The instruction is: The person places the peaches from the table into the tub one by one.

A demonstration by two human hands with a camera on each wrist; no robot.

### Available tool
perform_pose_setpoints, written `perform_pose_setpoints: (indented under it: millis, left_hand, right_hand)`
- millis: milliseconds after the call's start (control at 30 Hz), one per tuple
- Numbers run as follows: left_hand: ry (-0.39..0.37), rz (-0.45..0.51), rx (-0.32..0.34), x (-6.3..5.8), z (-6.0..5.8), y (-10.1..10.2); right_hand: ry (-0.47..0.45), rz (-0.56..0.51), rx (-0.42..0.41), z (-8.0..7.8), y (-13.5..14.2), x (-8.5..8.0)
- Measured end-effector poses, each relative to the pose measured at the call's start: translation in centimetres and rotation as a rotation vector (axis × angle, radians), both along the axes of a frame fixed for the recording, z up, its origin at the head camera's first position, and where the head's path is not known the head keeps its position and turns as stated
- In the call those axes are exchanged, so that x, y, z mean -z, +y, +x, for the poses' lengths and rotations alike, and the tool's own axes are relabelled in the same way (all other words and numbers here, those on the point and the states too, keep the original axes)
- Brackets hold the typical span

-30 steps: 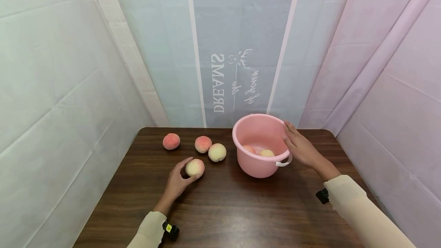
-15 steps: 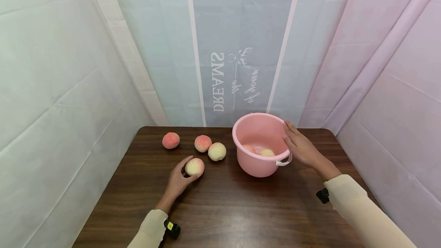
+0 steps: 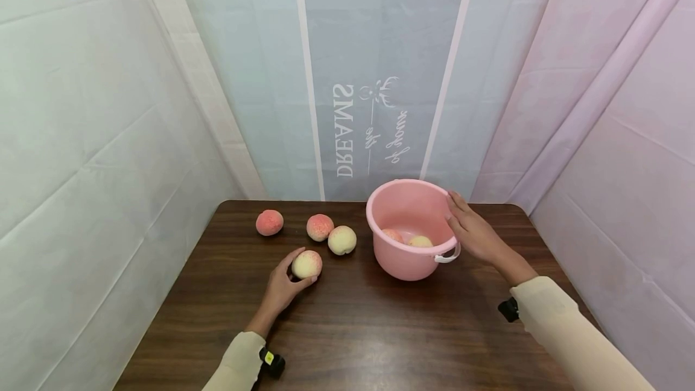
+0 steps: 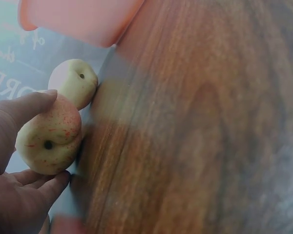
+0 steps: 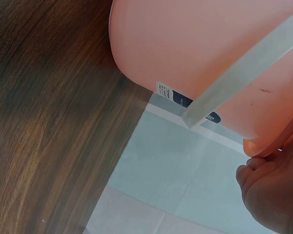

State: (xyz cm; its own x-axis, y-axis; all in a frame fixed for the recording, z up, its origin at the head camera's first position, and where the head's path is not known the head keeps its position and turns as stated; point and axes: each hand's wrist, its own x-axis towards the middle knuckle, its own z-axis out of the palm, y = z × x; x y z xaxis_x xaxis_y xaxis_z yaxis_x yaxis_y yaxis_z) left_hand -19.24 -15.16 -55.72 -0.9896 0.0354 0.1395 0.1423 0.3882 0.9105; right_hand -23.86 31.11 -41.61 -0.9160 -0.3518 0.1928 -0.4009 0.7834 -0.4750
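My left hand (image 3: 278, 288) grips a pale peach (image 3: 306, 264) with a red blush, thumb on one side and fingers on the other. In the left wrist view the peach (image 4: 49, 141) sits low at the table surface, its stem hollow facing the camera. My right hand (image 3: 475, 234) holds the right rim of a pink bucket (image 3: 404, 263), its fingers lying along the edge. Inside the bucket lie a reddish peach (image 3: 392, 235) and a pale peach (image 3: 420, 241), partly hidden by the near wall.
Beyond my left hand rest a cream peach (image 3: 342, 241), a red-topped peach (image 3: 320, 227) beside it, and a red peach (image 3: 269, 222) farther left. The bucket's white handle (image 3: 447, 255) hangs at its right side. A printed curtain (image 3: 380, 47) rises behind the brown table (image 3: 369, 336).
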Motion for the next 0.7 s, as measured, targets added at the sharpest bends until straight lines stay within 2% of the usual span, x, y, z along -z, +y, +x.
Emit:
perform_pose_setpoints:
  millis: [433,700]
  left_hand:
    - [-0.014,0.025,-0.024,-0.04,0.04,0.20]
    - [0.019,0.016,-0.039,-0.55,-0.11,0.17]
  right_hand:
    - [0.002,0.006,-0.006,0.05,-0.04,-0.23]
    - [0.003,0.003,-0.007,0.06,-0.04,-0.11]
